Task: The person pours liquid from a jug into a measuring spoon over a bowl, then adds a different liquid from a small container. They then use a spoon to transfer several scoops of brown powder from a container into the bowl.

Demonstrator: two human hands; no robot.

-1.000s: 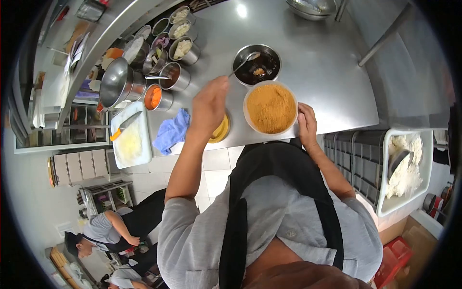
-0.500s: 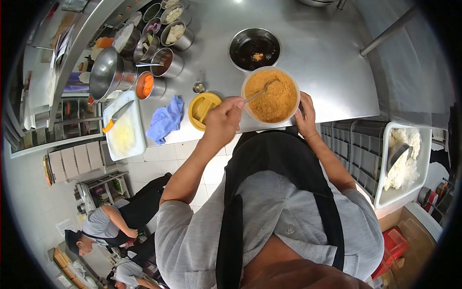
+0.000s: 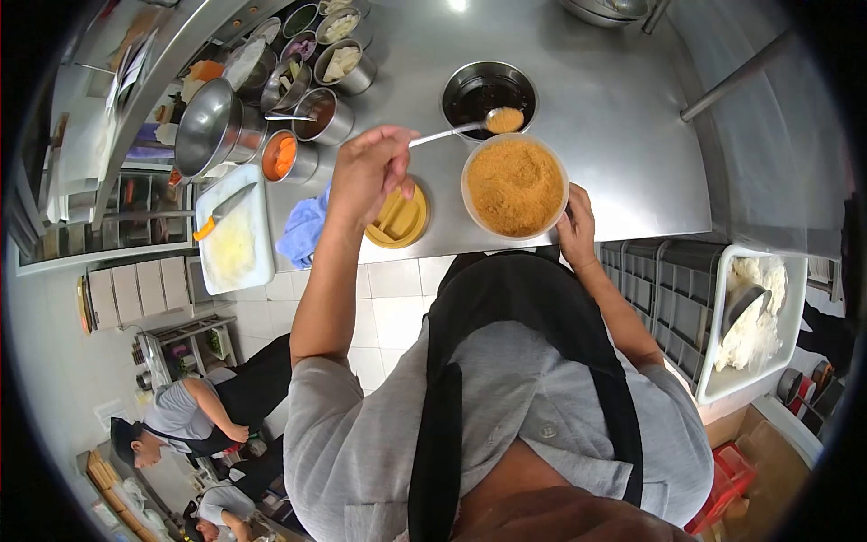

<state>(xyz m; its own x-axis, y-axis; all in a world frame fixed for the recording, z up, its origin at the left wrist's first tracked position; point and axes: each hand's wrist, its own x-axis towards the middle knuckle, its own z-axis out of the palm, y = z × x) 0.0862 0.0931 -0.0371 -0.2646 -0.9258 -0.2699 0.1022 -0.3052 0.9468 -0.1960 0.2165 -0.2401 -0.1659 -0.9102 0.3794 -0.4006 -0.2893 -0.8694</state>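
Note:
My left hand (image 3: 372, 172) is closed on the end of a long-handled metal spoon (image 3: 447, 135). The spoon's bowl carries a heap of orange-brown powder (image 3: 505, 120) and hangs over the near edge of a metal bowl (image 3: 462, 98) with dark liquid inside. A round plastic tub (image 3: 468, 200), filled with the same grainy powder, stands between that bowl and my apron. Fingers of my right hand (image 3: 576, 223) grip the tub's right side. Under my left hand lies a yellow lid (image 3: 417, 233), partly covered by it.
A blue cloth (image 3: 305, 233) lies left of the lid. Beyond it, a knife (image 3: 237, 203) rests on a white cutting board (image 3: 259, 257). Several metal pots of ingredients stand at the back left, including orange pieces (image 3: 285, 155). A co-worker (image 3: 194, 406) stands at lower left.
My left hand has lifted the spoon out of the tub, loaded with powder, and moved up and left. The spoon's tip is now over the dark liquid's bowl. My right hand stays at the tub.

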